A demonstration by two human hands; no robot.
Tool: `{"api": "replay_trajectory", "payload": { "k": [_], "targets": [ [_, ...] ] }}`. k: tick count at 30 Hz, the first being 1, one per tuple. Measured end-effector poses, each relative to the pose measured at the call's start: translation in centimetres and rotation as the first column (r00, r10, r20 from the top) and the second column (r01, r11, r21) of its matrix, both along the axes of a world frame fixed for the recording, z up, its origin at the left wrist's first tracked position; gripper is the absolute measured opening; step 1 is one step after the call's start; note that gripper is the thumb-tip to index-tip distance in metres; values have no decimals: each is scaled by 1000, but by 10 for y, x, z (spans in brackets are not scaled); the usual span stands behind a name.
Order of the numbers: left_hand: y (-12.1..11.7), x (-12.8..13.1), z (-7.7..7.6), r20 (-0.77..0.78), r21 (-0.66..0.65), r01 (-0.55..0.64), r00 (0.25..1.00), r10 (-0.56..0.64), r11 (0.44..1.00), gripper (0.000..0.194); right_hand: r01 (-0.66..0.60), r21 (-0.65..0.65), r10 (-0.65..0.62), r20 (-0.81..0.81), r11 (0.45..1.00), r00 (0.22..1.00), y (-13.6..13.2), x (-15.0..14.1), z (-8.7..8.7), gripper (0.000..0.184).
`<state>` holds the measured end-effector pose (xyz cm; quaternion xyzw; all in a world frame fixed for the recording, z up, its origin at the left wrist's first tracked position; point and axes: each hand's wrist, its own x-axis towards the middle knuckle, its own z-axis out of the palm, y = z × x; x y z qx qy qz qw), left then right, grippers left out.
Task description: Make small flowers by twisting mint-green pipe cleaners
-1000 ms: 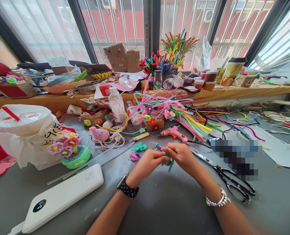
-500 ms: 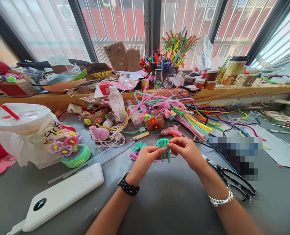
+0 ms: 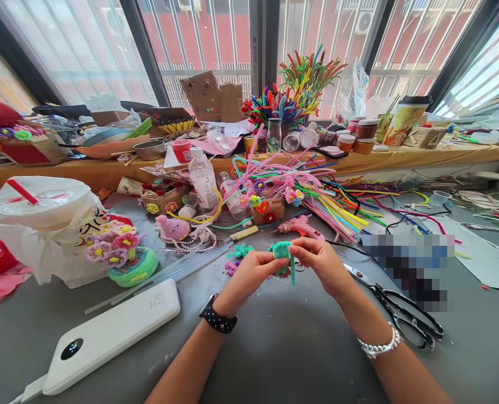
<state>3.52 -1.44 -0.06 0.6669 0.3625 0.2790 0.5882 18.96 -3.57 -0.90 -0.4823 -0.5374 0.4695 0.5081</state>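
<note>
My left hand (image 3: 253,274) pinches a teal-green fuzzy pipe cleaner (image 3: 282,250) wound in several side-by-side turns; what lies inside the turns is mostly hidden. On the other side, my right hand (image 3: 317,259) has thumb and fingertips closed on the same pipe cleaner, whose free end hangs straight down between the hands. Just behind my left hand lie a teal pipe-cleaner flower (image 3: 241,250) and a purple fuzzy piece (image 3: 231,268). A pink glue gun (image 3: 302,226) rests beyond my right fingers. Black-handled scissors (image 3: 401,314) lie right of my right forearm.
A white power bank (image 3: 117,336) lies at front left, near a bagged drink cup (image 3: 47,224) and a flower ornament on a green base (image 3: 134,268). Clear glue sticks (image 3: 182,269) lie mid-left. Loose pipe cleaners (image 3: 337,210) spread behind the glue gun. A phone-like blurred object (image 3: 405,269) lies right.
The view has shifted slightly. The pipe cleaner's free end hangs a little lower in view, and more green shows below the turns. Both hands keep their pinch.
</note>
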Motion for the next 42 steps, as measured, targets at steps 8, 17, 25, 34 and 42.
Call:
{"api": "replay_trajectory", "payload": {
  "k": [8,17,25,34,42],
  "targets": [
    [4,-1,-5,2,362,-310,943,332,879,41,59,497,-268,361,866,893,-8,2,1,15],
    [-2,2,4,363,-259,-183,891,271,948,38,-89,834,-589,457,545,666,-10,-1,-14,37],
    [0,1,-1,281,-96,-342,892,355,935,23,52,648,-372,367,759,853,-7,-9,-8,34],
    [-2,4,-6,162,104,-367,923,348,924,24,123,260,-182,218,958,959,-4,-9,-4,36],
    [-2,6,-5,277,-64,-275,919,282,959,27,110,292,-193,274,950,942,-8,-11,-2,15]
  ]
}}
